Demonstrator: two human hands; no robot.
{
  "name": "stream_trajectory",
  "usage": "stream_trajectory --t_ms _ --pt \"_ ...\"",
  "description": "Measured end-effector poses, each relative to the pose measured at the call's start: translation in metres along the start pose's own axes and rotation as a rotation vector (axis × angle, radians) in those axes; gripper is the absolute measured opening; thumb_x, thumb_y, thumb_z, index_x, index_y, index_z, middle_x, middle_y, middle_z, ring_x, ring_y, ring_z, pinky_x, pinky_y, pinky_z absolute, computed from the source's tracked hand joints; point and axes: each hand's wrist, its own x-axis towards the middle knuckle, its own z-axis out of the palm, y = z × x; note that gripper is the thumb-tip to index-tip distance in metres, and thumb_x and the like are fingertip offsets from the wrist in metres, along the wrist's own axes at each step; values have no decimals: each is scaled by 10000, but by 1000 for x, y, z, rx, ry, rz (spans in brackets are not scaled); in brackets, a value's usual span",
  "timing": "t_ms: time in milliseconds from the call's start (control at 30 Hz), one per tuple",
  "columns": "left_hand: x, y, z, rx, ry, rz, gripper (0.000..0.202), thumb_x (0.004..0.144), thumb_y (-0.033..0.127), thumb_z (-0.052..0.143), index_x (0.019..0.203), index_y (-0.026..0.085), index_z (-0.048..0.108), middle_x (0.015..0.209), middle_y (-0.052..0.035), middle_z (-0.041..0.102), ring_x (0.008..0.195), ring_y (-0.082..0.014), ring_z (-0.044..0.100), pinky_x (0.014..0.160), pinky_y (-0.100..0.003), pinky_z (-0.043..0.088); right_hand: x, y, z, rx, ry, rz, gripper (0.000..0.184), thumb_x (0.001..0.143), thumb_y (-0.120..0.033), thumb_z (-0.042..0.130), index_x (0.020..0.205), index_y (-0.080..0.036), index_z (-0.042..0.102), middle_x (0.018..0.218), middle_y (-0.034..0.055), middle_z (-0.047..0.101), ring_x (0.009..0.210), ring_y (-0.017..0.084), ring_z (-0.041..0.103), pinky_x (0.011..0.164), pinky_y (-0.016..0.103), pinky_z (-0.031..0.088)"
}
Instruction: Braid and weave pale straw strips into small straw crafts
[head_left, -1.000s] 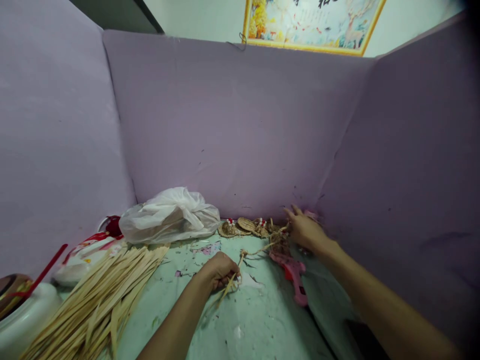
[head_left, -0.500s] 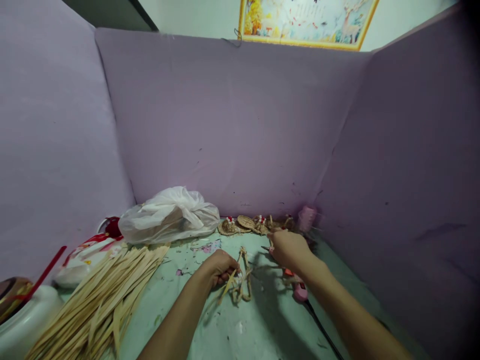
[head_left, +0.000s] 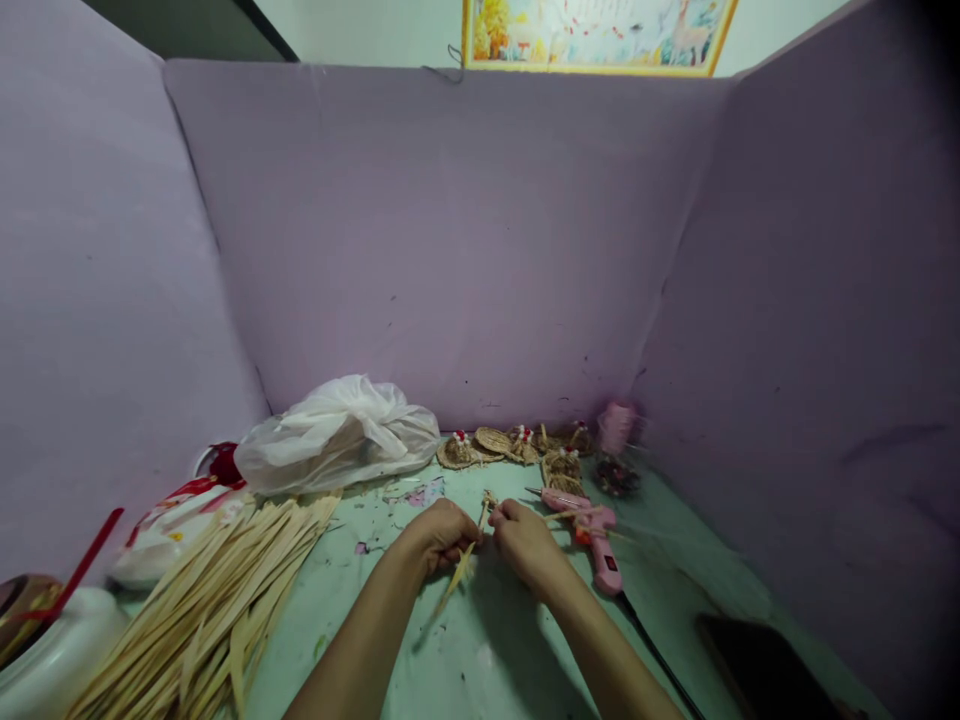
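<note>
My left hand point(head_left: 442, 535) is closed in a pinch on a pale straw braid point(head_left: 486, 510), whose knotted upper end stands out between my hands. A loose straw end point(head_left: 457, 575) hangs below the left fingers. Close beside it, my right hand point(head_left: 521, 540) has its fingers pressed together at the braid's side, with a thin strand reaching out past the knuckles to the right. Most of the braid is hidden by my fingers. Just right of that hand lies a pink glue gun point(head_left: 600, 545), nozzle pointing left.
Small woven straw slippers point(head_left: 459, 453) line the back, near a pink thread spool point(head_left: 616, 428). A white plastic bag point(head_left: 337, 435) lies back left, above a bundle of flat straw strips point(head_left: 202, 600). A white pot point(head_left: 64, 640) stands far left; a dark flat object point(head_left: 765, 665) lies front right.
My right hand has come from over the glue gun down and left to the braid beside my left hand. The glue gun is now uncovered. My left hand has stayed in place.
</note>
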Motion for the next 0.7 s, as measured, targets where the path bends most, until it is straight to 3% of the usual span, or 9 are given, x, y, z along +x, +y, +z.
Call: stream_trajectory --t_ms 133,233,333,467,600,700 --pt "2 -2 -1 -26 -37 0 203 537 177 526 403 157 375 299 72 270 271 -23 183 319 -191 90 -5 1 -10 -419 8 -74 213 692 -135 414 709 -138 626 788 124 659 741 180 572 578 240 316" --pt "1 -1 -2 -44 -56 7 230 531 203 560 418 157 366 313 84 264 280 -12 176 329 -185 89 -7 5 -7 -457 76 -123 216 675 -136 436 697 -140 651 801 129 667 757 194 587 598 246 339" --pt "0 1 -3 -53 -62 24 222 509 206 570 431 158 368 319 93 248 283 -8 155 333 -186 65 -2 9 -1 -184 24 -114 184 666 -151 461 703 -144 641 680 76 655 652 157 590 563 221 374" --pt "0 1 -3 -45 -66 33 127 504 181 531 452 155 418 319 88 255 282 -17 150 328 -191 55 5 10 6 190 -201 123 163 686 -180 422 655 -142 577 434 -17 513 357 99 479 402 201 387" --pt "2 -1 -1 -11 -55 48 62 512 152 503 471 147 457 326 80 277 289 -27 172 326 -186 71 7 10 7 239 -244 143 152 669 -184 420 547 -153 505 422 -36 473 326 69 430 374 182 385" --pt "1 0 3 24 -10 47 40 515 113 492 492 145 484 317 76 294 288 -36 189 328 -187 96 9 13 5 190 -216 150 142 629 -183 453 490 -165 474 358 -53 396 285 68 356 328 187 301"
